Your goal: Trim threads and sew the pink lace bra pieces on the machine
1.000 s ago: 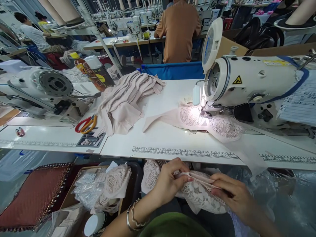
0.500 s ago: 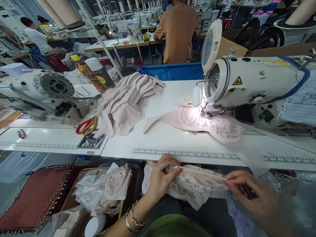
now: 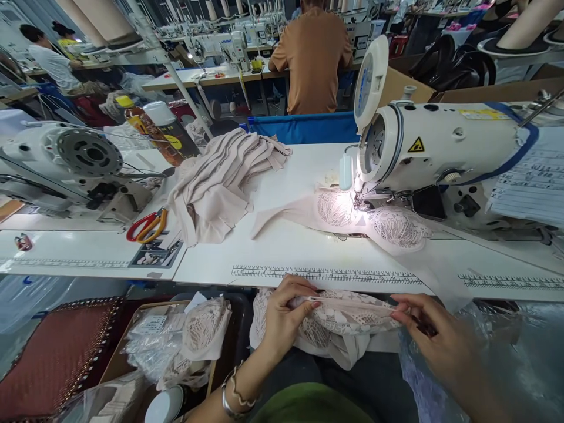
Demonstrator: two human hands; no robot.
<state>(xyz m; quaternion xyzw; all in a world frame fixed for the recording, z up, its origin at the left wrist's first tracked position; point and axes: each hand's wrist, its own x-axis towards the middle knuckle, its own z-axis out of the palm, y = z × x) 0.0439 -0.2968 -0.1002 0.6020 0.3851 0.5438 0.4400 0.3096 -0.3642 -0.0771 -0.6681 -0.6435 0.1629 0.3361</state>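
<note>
Over my lap, below the table edge, lies a pale pink lace bra (image 3: 343,320). My left hand (image 3: 288,311) pinches its upper edge between thumb and fingers, at the left part of the lace. At the right end, my right hand (image 3: 434,338) grips the same edge with its fingertips, so the edge runs taut between both hands. A small dark object (image 3: 426,329) sits inside the right hand; its kind is unclear. On the table, another lace-cupped bra (image 3: 394,229) lies beneath the needle of the lit sewing machine (image 3: 440,141).
A pile of pale fabric pieces (image 3: 220,182) lies left of the machine, beside red-and-orange-handled scissors (image 3: 147,226). A second machine (image 3: 74,164) stands further left. Below is a box of bagged lace pieces (image 3: 176,335). A person in a brown shirt (image 3: 314,64) sits ahead.
The view has shifted slightly to the right. My right hand has come a little closer to the left one, still holding the bra's edge. The left hand keeps its pinch.
</note>
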